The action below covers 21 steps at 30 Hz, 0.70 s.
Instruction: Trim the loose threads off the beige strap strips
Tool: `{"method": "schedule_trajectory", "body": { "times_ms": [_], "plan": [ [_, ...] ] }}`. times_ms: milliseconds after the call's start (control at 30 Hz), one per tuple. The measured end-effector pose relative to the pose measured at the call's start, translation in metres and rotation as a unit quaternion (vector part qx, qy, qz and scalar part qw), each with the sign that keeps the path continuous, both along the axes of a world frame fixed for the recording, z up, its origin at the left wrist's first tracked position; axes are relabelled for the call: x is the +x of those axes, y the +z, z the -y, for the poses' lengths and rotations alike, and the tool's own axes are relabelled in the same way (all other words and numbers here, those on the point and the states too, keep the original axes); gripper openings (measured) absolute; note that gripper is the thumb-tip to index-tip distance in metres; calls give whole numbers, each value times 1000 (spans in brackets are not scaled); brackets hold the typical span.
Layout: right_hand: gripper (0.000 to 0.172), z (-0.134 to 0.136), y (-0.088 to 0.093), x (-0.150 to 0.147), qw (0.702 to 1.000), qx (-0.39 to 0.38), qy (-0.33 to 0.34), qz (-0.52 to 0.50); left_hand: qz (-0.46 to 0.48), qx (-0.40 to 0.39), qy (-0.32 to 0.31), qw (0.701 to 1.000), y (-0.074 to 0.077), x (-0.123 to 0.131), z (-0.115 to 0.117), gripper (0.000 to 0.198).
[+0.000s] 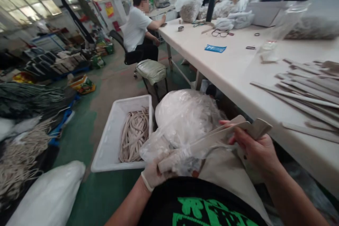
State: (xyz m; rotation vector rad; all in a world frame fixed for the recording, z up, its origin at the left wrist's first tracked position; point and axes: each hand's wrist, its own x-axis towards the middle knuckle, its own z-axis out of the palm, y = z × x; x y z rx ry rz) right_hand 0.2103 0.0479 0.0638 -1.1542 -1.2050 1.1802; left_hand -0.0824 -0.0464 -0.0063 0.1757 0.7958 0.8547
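Flat beige strips [209, 141] stretch across my lap between my two hands. My left hand [155, 173], in a pale glove, is closed around their lower left end. My right hand [258, 150], bare, grips the other end, where several rounded tips poke out past the fingers. Clear plastic is bunched around the strips near my left hand; whether they lie inside it or against it, I cannot tell. Just beyond them bulges a large clear plastic bag [185, 113] with whitish contents. More beige strips [304, 95] lie loosely spread on the table to my right.
A white plastic bin [106, 144] holding coiled beige strips [135, 134] stands on the floor ahead left. The long white table [238, 63] carries glasses [220, 33], a blue packet [215, 48] and filled bags. Beyond a padded stool [151, 70] sits a person [136, 24]. A white sack [50, 194] lies at lower left.
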Motion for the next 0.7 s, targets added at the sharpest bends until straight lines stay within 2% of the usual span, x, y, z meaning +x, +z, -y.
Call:
{"method": "schedule_trajectory", "body": {
  "times_ms": [100,167,233,300,367,467,533,600,633,700],
  "plan": [
    [26,0,-9,-7,1000,-3,16,13,9,0,127,992,10,-20,-4,16],
    [28,0,-13,-13,999,-2,25,42,0,55,228,972,29,-45,-9,23],
    [29,0,-18,-17,997,-2,26,68,-18,148,323,935,58,-77,-14,36],
    [33,0,-25,-19,996,-9,28,88,-65,253,389,883,92,-112,-18,46],
    [38,1,-34,-16,993,-33,40,110,-148,315,441,828,126,-144,-21,44],
    [43,7,-50,-9,987,-67,55,139,-293,362,466,752,164,-178,-23,54],
    [45,12,-59,-3,985,-79,50,146,-393,370,459,706,178,-193,-28,62],
    [47,17,-65,2,983,-95,45,152,-476,367,434,671,182,-206,-36,61],
    [47,20,-67,3,981,-104,47,155,-501,368,418,663,179,-213,-42,58],
    [47,25,-69,5,979,-122,51,157,-519,368,386,668,167,-230,-59,58]
  ]
}}
